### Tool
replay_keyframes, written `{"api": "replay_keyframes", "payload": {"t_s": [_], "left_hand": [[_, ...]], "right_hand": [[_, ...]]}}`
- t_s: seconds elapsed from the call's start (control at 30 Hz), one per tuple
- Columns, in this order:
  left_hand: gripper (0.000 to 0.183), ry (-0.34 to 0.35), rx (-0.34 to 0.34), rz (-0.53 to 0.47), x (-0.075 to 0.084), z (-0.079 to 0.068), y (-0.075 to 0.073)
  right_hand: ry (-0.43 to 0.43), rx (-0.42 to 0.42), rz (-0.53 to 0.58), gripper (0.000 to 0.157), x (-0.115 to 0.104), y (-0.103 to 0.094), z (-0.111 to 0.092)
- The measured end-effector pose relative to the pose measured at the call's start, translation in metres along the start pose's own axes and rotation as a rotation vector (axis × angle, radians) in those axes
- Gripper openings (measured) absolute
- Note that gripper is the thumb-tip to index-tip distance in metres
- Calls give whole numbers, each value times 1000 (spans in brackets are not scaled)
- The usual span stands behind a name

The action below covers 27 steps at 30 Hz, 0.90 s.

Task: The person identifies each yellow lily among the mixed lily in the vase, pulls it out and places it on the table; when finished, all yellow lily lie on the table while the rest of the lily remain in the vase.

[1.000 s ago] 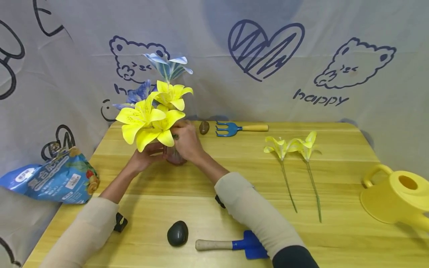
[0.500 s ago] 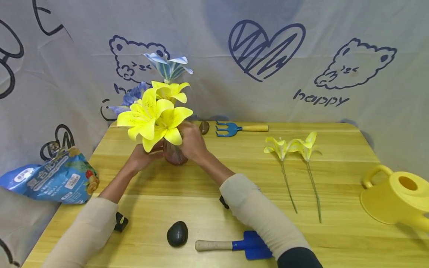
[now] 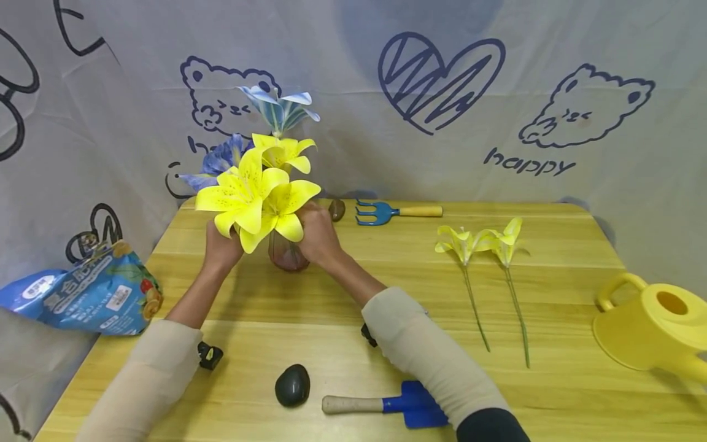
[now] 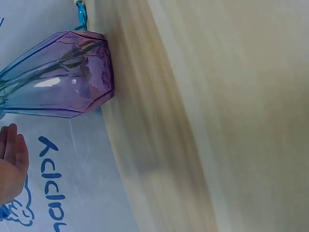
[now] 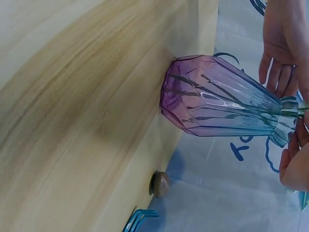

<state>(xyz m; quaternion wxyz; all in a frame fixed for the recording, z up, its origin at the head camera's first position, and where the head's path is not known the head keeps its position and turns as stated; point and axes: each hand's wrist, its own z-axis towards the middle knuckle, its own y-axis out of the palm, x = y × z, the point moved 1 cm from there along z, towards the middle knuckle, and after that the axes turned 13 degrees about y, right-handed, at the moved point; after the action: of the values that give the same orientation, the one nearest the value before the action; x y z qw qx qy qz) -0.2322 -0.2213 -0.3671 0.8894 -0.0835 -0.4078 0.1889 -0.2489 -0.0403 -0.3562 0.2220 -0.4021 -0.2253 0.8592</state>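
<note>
A faceted glass vase [image 5: 212, 99], purple at the base and blue at the neck, stands upright on the table with several stems inside. Yellow lilies [image 3: 243, 199], a light blue flower [image 3: 280, 110] and a purple-blue flower [image 3: 221, 159] rise from it. My right hand [image 3: 320, 233] has its fingers curled at the rim, holding the stems there; the blooms partly hide it in the head view. Left of the vase neck, my left hand [image 3: 223, 245] is raised close under the lilies. Its fingers [image 4: 10, 147] are extended and apart from the glass.
Two loose yellow lilies [image 3: 486, 245] lie at right, near a yellow watering can [image 3: 646, 319]. A brown stone [image 3: 337, 210] and blue hand fork [image 3: 378, 212] lie at the back. In front are a black stone [image 3: 293, 385] and blue shovel [image 3: 414, 405]. A blue bag [image 3: 105, 294] lies left.
My left hand has come off the vase and moved up and left, under the lilies. My right hand has shifted slightly right. The yellow blooms have turned and shifted a little.
</note>
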Motion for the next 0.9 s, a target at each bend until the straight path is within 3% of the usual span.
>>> {"api": "replay_keyframes", "payload": {"t_s": [0.13, 0.33, 0.4, 0.53, 0.63, 0.8, 0.9], "left_hand": [[23, 91, 68, -61, 18, 2, 4], [28, 160, 121, -116, 13, 3, 7], [26, 139, 113, -108, 6, 2, 7], [22, 45, 99, 36, -4, 0, 5], [21, -23, 98, 71, 0, -1, 3], [24, -92, 37, -29, 9, -1, 4], [24, -98, 12, -74, 13, 1, 6]], "right_hand": [[0, -14, 6, 30, 0, -1, 0], [12, -48, -17, 25, -2, -2, 1], [17, -52, -23, 25, -3, -2, 1], [20, -49, -23, 20, -3, -1, 2], [16, -52, -33, 16, -4, -1, 4], [41, -74, -79, 16, -5, -2, 7], [64, -91, -93, 17, -5, -2, 7]]}}
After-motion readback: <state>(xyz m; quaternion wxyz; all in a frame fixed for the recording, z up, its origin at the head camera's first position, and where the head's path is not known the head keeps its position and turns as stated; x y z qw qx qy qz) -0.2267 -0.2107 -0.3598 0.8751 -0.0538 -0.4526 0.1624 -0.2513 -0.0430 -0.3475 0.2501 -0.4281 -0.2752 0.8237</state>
